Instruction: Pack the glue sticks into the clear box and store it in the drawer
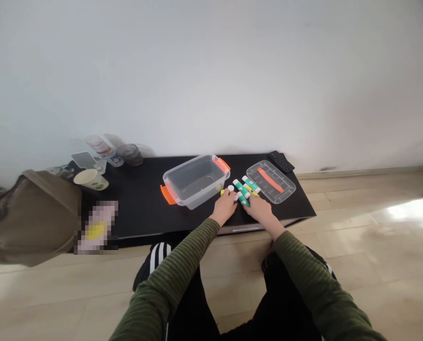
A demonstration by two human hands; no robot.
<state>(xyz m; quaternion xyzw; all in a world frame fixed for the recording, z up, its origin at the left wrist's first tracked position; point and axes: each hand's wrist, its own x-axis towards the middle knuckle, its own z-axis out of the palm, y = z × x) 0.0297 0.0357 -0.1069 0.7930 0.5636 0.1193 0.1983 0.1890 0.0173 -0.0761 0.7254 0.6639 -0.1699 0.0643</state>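
Observation:
Several green-and-white glue sticks (251,183) lie close together on the black tabletop, between the clear plastic box and its lid. My left hand (224,207) is closed at the left of this group, by the box's near right corner. A white end (230,188) and a yellow end (222,192) show at its fingertips, and the fingers hide the rest. My right hand (263,210) curls over the near end of the group, with its fingers on a green glue stick (243,199). The box (197,199) stands uncovered, its orange latches folded outward.
The clear lid (288,192) with an orange handle lies at the right, near a black remote control (281,161). To the left are a paper cup (90,180), a spray can (106,152), a dark round container (131,155) and a brown bag (37,218).

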